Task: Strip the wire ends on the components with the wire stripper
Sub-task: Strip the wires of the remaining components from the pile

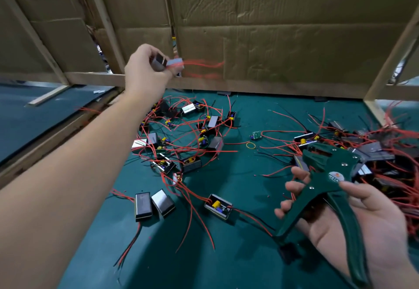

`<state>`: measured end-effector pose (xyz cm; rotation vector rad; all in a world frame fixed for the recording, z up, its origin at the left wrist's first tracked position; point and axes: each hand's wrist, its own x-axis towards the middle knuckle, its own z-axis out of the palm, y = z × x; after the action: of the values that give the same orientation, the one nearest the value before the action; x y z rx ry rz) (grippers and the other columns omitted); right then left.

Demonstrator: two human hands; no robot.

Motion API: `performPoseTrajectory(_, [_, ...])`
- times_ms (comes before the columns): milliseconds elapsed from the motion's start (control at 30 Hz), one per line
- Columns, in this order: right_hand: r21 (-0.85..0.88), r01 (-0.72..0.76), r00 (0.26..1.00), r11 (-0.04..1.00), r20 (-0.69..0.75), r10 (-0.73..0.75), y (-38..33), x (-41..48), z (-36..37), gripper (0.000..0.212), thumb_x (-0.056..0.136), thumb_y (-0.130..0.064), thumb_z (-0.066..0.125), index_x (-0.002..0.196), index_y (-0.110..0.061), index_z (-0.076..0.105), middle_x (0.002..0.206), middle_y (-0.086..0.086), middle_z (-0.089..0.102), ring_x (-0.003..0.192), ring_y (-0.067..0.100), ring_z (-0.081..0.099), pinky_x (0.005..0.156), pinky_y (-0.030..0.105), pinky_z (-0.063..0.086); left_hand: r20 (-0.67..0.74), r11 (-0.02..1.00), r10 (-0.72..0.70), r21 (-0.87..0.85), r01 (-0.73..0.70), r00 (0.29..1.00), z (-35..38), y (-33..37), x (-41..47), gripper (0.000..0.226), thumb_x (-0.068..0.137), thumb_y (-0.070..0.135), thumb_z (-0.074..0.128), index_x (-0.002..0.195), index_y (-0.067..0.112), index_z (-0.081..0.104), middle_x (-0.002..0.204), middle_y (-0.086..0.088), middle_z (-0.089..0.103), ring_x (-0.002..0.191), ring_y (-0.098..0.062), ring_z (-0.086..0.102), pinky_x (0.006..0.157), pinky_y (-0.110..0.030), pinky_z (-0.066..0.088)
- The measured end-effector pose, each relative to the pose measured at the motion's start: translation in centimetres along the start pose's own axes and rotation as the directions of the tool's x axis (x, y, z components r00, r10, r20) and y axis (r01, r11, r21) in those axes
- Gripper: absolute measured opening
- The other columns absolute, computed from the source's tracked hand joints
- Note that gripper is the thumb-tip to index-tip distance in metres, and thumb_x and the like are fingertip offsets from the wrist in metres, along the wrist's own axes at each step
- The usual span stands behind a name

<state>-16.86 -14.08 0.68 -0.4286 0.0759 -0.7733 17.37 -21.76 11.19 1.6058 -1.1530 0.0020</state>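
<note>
Left hand: your left hand (145, 70) is raised on an outstretched arm over the far edge of the counter (249, 261), fingers clenched round one component.
Held component: a small dark box with a grey block at its end (169, 63), pinched between your thumb and fingers, in the air in front of the cardboard wall (283, 27); blurred.
Leads: red wires (204, 64) trail rightward from the held box, smeared by blur; you cannot tell whether their ends are bare.
Right hand: your right hand (353, 218) sits low on the right, palm up, grasping the wire stripper.
Wire stripper: green (328, 182), held above the counter, head pointing away and to the left, handles spread apart; your fingers wrap the left handle and your thumb lies beside the round label at the pivot.
Counter: green surface, strewn with parts.
Middle heap: boxed components tangled in red and black wire (181, 139), below your left hand.
Right heap: a denser pile of the same parts (374, 152), behind the stripper's head.
Near items: two closed black boxes (154, 206) side by side with leads running toward you; just beside them an open box (218, 206) showing a yellow part.
Loose items: a small green circuit board (256, 135) and a yellow rubber band (251, 145), near each other between the heaps.
Backdrop: a wooden rail (95, 78) runs along the foot of the cardboard wall.
</note>
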Motion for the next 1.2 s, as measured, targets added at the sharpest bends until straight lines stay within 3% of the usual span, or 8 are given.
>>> performPoseTrajectory(67, [-0.003,0.000,1.000,1.000,-0.001,0.000,0.1,-0.1,0.3,0.063,0.095,-0.025,0.009,0.136,0.017,0.030,0.136,0.039,0.037,0.127,0.050,0.036,0.108,0.055,0.005,0.192,0.938,-0.258,-0.184,0.293,0.947,0.3,0.6,-0.5,0.029,0.077,0.018,0.079,0.082,0.015,0.051,0.085,-0.006,0.061,0.077,-0.021,0.058,0.080,-0.038,0.055])
performPoseTrajectory(133, [0.003,-0.017,0.998,1.000,-0.054,0.017,0.1,-0.1,0.4,0.061,0.096,-0.025,0.011,0.137,0.018,0.024,0.134,0.040,0.038,0.126,0.051,0.037,0.108,0.057,0.009,0.458,0.660,-0.425,-0.434,0.614,0.781,0.6,1.5,-1.1,0.016,0.086,0.005,0.067,0.093,0.003,0.053,0.102,-0.019,0.065,0.077,-0.023,0.068,0.077,-0.035,0.059])
performPoseTrajectory(267, [0.023,-0.036,0.993,0.999,-0.114,0.038,0.4,-0.5,0.0,0.057,0.096,-0.024,0.018,0.138,0.015,0.019,0.129,0.042,0.042,0.121,0.053,0.041,0.107,0.058,0.016,0.696,0.360,-0.386,-0.491,0.793,0.606,0.8,3.2,-3.1,0.018,0.095,0.008,0.053,0.106,-0.006,0.055,0.098,-0.022,0.065,0.071,-0.025,0.071,0.067,-0.027,0.060])
performPoseTrajectory(433, [0.039,-0.030,0.992,0.999,-0.118,0.035,-0.5,0.0,0.2,0.057,0.096,-0.023,0.019,0.136,0.016,0.029,0.130,0.040,0.043,0.121,0.052,0.042,0.107,0.059,0.018,0.793,0.276,-0.259,-0.487,0.829,0.552,1.1,5.1,-6.2,0.021,0.095,0.014,0.049,0.093,-0.001,0.064,0.091,-0.015,0.071,0.077,-0.021,0.071,0.075,-0.030,0.057])
performPoseTrajectory(600, [-0.056,0.035,0.991,0.998,-0.128,-0.042,-0.7,-0.1,0.9,0.052,0.095,-0.018,0.031,0.133,0.018,0.033,0.127,0.041,0.046,0.117,0.052,0.048,0.103,0.061,0.026,0.746,0.219,-0.135,-0.619,0.754,0.652,1.1,7.1,-7.6,0.021,0.095,0.018,0.050,0.105,0.009,0.066,0.096,-0.006,0.072,0.086,-0.016,0.071,0.078,-0.029,0.055])
performPoseTrajectory(733, [-0.179,0.131,0.964,0.975,-0.206,-0.168,-0.3,0.0,1.4,0.064,0.048,-0.024,0.075,0.101,0.010,0.067,0.091,0.029,0.065,0.073,0.041,0.067,0.061,0.051,0.056,0.694,0.142,-0.037,-0.708,0.691,0.719,0.9,8.5,-7.9,0.030,0.099,0.017,0.043,0.128,0.014,0.051,0.107,-0.004,0.067,0.094,-0.016,0.068,0.079,-0.028,0.053])
performPoseTrajectory(833, [-0.217,0.122,0.948,0.968,-0.263,-0.179,0.0,0.0,2.2,0.074,0.032,-0.025,0.082,0.097,0.007,0.070,0.086,0.025,0.066,0.067,0.037,0.067,0.055,0.046,0.056,0.697,0.098,-0.008,-0.713,0.694,0.717,1.0,9.2,-8.1,0.029,0.099,0.015,0.042,0.127,0.013,0.052,0.113,-0.008,0.064,0.089,-0.018,0.068,0.075,-0.024,0.054])
performPoseTrajectory(1200, [-0.271,0.121,0.954,0.955,-0.233,-0.187,-0.1,-0.1,2.2,0.045,0.048,-0.028,0.069,0.086,-0.004,0.075,0.091,0.016,0.070,0.075,0.032,0.069,0.060,0.043,0.056,0.881,0.314,-0.297,-0.273,0.909,0.367,3.8,7.2,-16.9,0.017,0.092,0.031,0.051,0.097,0.017,0.058,0.096,-0.002,0.058,0.076,-0.010,0.054,0.072,-0.016,0.046])
